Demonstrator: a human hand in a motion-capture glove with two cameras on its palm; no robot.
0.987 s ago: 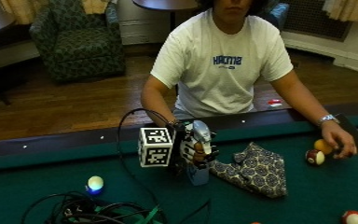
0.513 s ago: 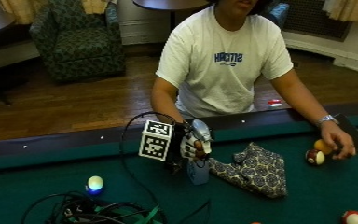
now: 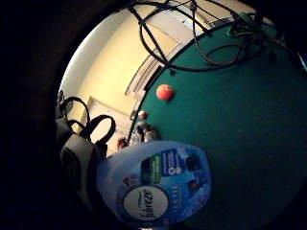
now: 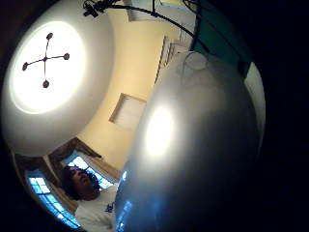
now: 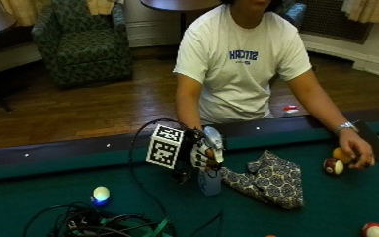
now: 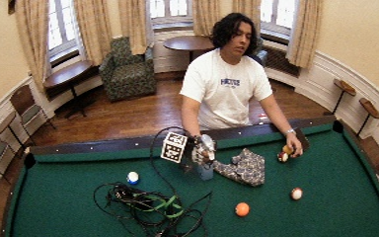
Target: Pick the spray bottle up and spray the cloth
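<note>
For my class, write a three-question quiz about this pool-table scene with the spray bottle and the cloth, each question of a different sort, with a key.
1. True or false: the gloved right hand grips the spray bottle near its top.
2. Multiple choice: the patterned cloth lies
A. draped over the cables
B. on the green felt beside the bottle
C. on the armchair
3. Fill in: the bare hand rests on billiard ____ at the table's edge.

Key: 1 true; 2 B; 3 balls
</note>
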